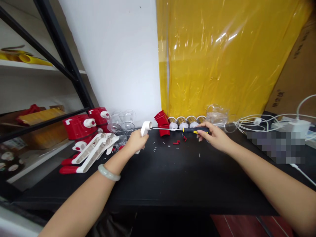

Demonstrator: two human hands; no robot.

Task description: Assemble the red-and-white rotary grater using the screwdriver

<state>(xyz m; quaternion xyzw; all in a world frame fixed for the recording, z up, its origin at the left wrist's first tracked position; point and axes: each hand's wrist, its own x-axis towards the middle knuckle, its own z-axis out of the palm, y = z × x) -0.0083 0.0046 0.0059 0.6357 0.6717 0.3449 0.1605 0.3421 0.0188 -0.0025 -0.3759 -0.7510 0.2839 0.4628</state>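
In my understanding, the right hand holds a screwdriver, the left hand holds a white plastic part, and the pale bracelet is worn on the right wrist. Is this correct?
Not quite: the pale bracelet is on the left wrist, as the head view shows. The right hand does hold a screwdriver, and the left hand a white plastic part.

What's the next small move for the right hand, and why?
I'd probably guide the screwdriver tip squarely to the end of the white part. The right hand grips the handle with the shaft pointing there, and the left hand holds the part up. Whether they already touch is too small to tell.
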